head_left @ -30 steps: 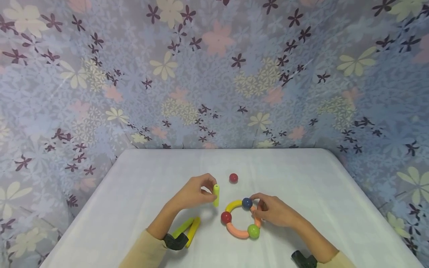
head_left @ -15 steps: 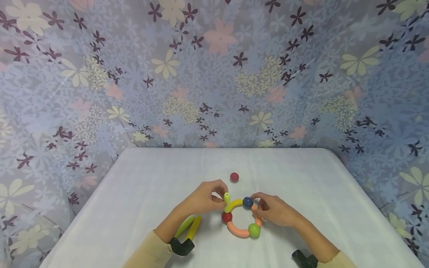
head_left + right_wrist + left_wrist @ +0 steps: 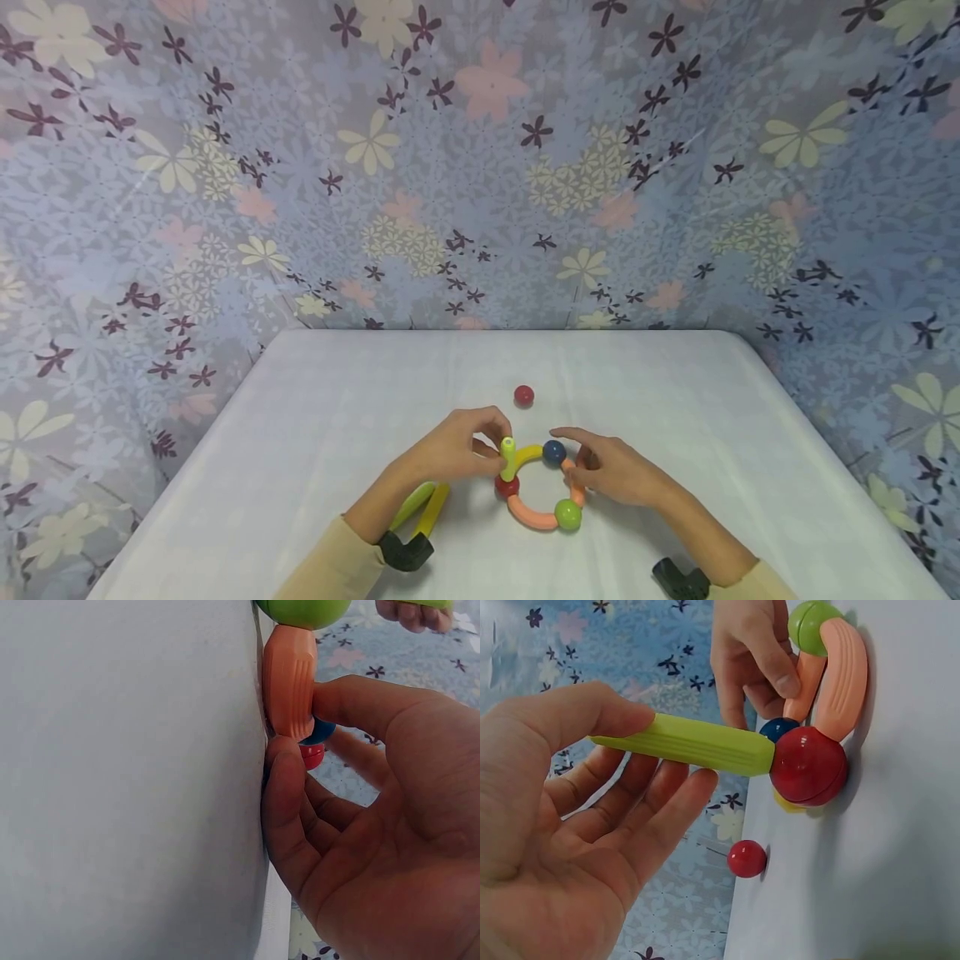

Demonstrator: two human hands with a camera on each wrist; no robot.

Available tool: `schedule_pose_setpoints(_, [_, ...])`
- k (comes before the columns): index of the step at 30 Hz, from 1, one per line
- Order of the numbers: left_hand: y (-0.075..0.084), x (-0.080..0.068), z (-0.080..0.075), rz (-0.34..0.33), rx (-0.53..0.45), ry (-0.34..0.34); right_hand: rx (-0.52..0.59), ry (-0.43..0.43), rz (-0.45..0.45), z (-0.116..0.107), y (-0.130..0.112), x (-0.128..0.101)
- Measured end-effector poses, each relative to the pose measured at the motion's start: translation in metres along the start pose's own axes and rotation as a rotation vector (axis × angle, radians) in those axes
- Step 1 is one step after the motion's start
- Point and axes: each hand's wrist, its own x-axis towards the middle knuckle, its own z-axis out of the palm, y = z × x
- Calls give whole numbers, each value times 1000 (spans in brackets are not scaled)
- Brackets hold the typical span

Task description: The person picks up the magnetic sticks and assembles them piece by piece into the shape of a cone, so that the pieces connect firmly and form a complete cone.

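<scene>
On the counter (image 3: 675, 400):
Left hand (image 3: 450, 450): fingers pinch the green stick (image 3: 697, 742), its tip touching the red ball (image 3: 808, 765).
Right hand (image 3: 611, 471): fingers pinch the orange arc (image 3: 290, 679), steadying the ring.
Advice: seat the stick squarely, keeping the ring pinned.

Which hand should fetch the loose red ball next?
Probably the left hand: it is nearer the loose red ball, though it holds the green rod. The right hand pinches the ring's orange piece, steadying it.
</scene>
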Motion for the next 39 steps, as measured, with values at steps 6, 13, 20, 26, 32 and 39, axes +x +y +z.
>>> schedule_pose_setpoints(6, [-3,-2,-3,19,8,-1,22,-9,-53,-1,1,-2])
schedule_pose_setpoints(13, [-15,-18,-12,-51,69,43,-1,6,-101,-2,2,-2])
schedule_pose_setpoints(20, [-37,-52,-34,-223,199,-4,32,-13,-209,-2,4,-2])
schedule_pose_setpoints(26, [-51,-82,-49,-277,183,-110,6,-45,-251,0,1,-2])
schedule_pose_setpoints(32, [-55,-88,-47,-296,218,-79,2,-4,-168,-5,3,-3])
schedule_pose_setpoints(39, [-54,-85,-41,-321,304,-23,23,-47,-178,-13,8,-5])
